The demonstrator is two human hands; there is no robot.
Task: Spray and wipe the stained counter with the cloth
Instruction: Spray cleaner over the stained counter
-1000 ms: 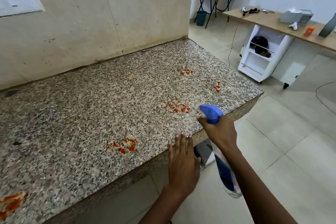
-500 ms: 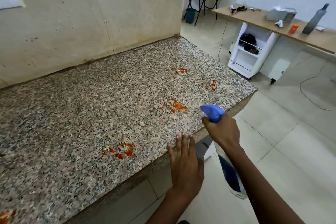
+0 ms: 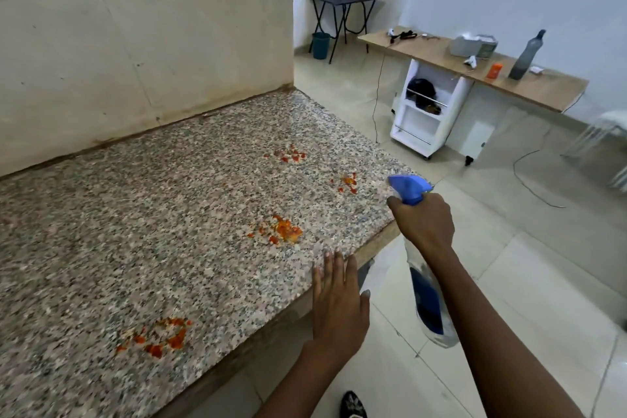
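The right hand (image 3: 424, 224) covers the neck and trigger of the spray bottle (image 3: 429, 309), and its fingers are out of sight behind the bottle. The table (image 3: 142, 231) runs off the left and bottom edges. A shoe (image 3: 353, 405) is cut by the bottom edge. Small items on the far wooden bench (image 3: 543, 88) are too small to identify.

The counter (image 3: 142, 231) is speckled granite, with four patches of orange-red stains (image 3: 280, 231) on it (one just ahead of the left hand (image 3: 337, 305), one to its left, two further away). The spray bottle (image 3: 428, 292), clear with blue trigger head, hangs tilted in the right hand (image 3: 424, 222), nozzle toward the counter.
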